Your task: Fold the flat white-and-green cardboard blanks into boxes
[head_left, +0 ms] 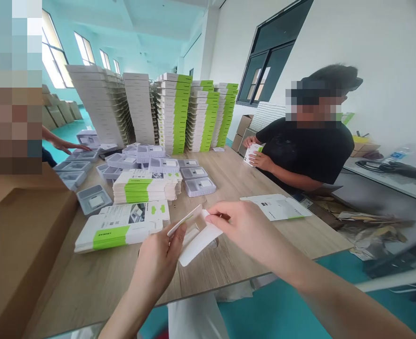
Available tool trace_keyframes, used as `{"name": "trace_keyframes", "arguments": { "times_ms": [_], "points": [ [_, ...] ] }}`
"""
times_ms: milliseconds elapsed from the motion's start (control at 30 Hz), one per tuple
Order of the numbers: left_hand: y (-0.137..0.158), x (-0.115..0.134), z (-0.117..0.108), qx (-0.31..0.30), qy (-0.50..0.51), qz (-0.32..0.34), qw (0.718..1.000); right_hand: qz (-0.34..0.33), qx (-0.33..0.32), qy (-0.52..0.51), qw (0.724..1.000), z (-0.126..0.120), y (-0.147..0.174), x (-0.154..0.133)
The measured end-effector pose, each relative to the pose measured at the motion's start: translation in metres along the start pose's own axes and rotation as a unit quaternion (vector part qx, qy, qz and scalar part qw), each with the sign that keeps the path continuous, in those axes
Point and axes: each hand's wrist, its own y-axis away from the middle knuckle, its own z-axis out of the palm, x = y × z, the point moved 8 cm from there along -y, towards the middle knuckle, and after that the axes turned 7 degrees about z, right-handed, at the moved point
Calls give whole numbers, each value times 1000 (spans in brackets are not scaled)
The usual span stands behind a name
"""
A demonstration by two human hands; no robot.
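Between my hands, above the near table edge, is a small white cardboard box [202, 240] with its flap folded out and its inside showing. My left hand [163, 249] grips its left side, thumb on the near wall. The fingers of my right hand [234, 223] pinch the box's far right corner. Left of the hands lies a stack of flat white and green cartons [118, 228]. A second carton stack [146, 187] sits behind it. Grey plastic trays [199, 186] holding small white pieces are spread behind and beside these stacks.
Tall piles of white and green boxes [174, 113] line the table's far end. A flat carton [278, 206] lies to the right. Across the table a person in black [306, 146] holds a small box. A brown cardboard box [20, 254] stands at left, near another person's hand [64, 142].
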Motion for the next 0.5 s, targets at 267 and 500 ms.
{"name": "trace_keyframes", "arguments": {
  "times_ms": [267,500],
  "points": [
    [-13,2,-2,-27,4,17,999,-178,-87,96,975,11,13,-4],
    [-20,-9,3,-42,67,26,997,-72,-59,-250,964,25,-11,17]
  ]
}}
